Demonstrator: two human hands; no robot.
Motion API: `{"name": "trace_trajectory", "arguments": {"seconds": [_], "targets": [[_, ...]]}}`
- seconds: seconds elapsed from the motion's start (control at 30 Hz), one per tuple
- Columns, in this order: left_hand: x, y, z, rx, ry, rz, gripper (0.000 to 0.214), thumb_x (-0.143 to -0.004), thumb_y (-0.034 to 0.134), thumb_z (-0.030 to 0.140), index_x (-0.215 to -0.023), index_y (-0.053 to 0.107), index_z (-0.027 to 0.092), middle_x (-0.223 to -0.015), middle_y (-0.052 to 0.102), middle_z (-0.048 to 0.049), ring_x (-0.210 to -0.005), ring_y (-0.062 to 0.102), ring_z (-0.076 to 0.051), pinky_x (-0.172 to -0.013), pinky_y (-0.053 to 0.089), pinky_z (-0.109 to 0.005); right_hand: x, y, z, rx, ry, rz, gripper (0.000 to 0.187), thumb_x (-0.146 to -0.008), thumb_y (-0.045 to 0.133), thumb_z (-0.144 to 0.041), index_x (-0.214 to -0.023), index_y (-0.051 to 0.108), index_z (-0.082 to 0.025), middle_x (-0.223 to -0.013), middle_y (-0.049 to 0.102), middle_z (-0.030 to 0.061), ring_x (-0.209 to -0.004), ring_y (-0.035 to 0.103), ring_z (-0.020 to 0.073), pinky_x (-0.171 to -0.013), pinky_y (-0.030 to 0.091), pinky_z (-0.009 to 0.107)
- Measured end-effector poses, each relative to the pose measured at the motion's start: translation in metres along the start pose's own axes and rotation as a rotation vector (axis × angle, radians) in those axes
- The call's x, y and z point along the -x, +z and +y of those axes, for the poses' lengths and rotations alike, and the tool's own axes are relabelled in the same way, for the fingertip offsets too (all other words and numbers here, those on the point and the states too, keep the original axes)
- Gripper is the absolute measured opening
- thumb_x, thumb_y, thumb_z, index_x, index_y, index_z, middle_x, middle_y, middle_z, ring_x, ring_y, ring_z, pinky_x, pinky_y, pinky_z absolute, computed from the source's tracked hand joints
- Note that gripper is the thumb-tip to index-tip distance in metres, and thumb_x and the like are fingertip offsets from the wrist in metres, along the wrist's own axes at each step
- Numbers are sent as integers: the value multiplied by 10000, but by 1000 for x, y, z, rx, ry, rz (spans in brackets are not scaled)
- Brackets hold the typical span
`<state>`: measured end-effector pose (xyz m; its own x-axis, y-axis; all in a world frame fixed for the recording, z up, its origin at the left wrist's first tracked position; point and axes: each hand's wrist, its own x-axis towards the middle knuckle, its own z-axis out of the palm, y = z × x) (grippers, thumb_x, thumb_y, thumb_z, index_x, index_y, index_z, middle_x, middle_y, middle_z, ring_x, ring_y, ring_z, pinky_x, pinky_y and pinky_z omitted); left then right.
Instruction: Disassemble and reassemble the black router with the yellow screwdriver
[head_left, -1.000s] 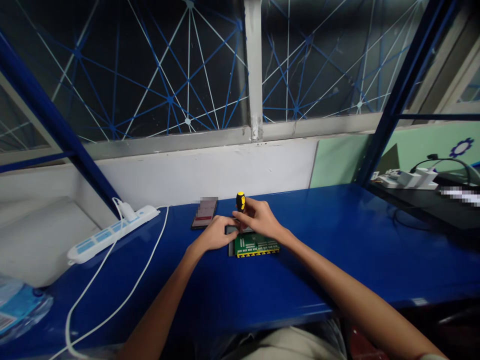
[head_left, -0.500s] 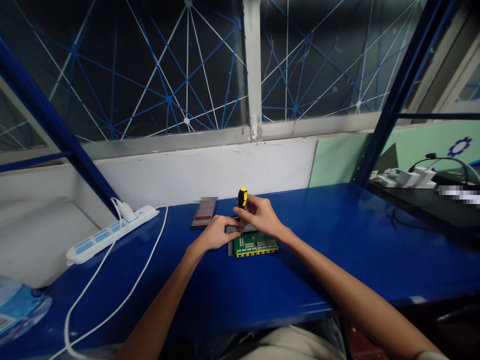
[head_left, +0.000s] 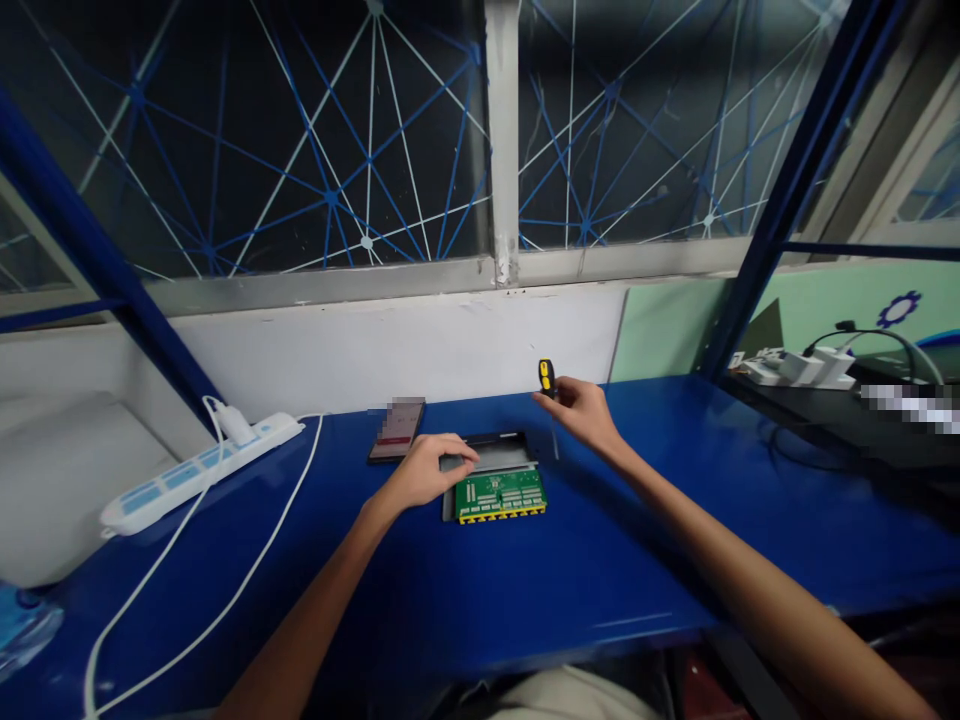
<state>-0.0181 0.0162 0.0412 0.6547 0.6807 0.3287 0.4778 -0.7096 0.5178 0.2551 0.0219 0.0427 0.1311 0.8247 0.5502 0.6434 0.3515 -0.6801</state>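
Observation:
A green circuit board [head_left: 501, 492], with a row of yellow ports along its near edge, lies over the near part of a shallow dark metal case [head_left: 506, 456] on the table. My left hand [head_left: 429, 470] grips the left side of that case, thumb and forefinger close together over its edge. Anything small between those fingertips is hidden. To the right and above the case, my right hand [head_left: 586, 412] is closed around a screwdriver [head_left: 547, 378] with a yellow and black handle. Its thin shaft points down, apart from the board.
A phone [head_left: 397, 428] lies behind my left hand on the blue table [head_left: 660, 480]. At the left is a white power strip [head_left: 202, 475] whose white cable loops across the tabletop. More plugs [head_left: 814, 366] and a black surface lie at the far right. A wall rises behind.
My right hand has lifted the screwdriver off the case and carried it to the right. My left hand stays at the case's left side. The view has shifted slightly.

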Motion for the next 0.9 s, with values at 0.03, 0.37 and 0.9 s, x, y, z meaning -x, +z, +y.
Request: {"name": "trace_trajectory", "arguments": {"seconds": [0.03, 0.37, 0.9], "targets": [[-2, 2, 3, 5, 7, 8, 185, -841, 566, 238, -865, 742, 187, -909, 711, -57, -819, 647, -178, -761, 481, -285, 0, -7, 13, 58, 15, -8, 315, -758, 602, -463, -644, 570, -171, -531, 517, -17, -515, 444, 120, -513, 293, 256], [-69, 54, 46, -168, 223, -151, 173, -821, 602, 157, -905, 743, 211, -900, 725, -42, -856, 638, -201, -825, 445, -343, 5, -29, 73, 387, 152, -232, 257, -736, 587, -372, -822, 712, -164, -644, 641, 52, -628, 581, 189, -527, 312, 253], [-90, 80, 32, -100, 212, -105, 175, -807, 627, 159, -928, 743, 211, -946, 730, -33, -868, 657, -189, -805, 478, -285, 23, -5, 59, 564, 156, -409, 348, -790, 596, -388, -1075, 665, -201, -942, 723, 123, -853, 664, 261, -595, 360, 270]]}}
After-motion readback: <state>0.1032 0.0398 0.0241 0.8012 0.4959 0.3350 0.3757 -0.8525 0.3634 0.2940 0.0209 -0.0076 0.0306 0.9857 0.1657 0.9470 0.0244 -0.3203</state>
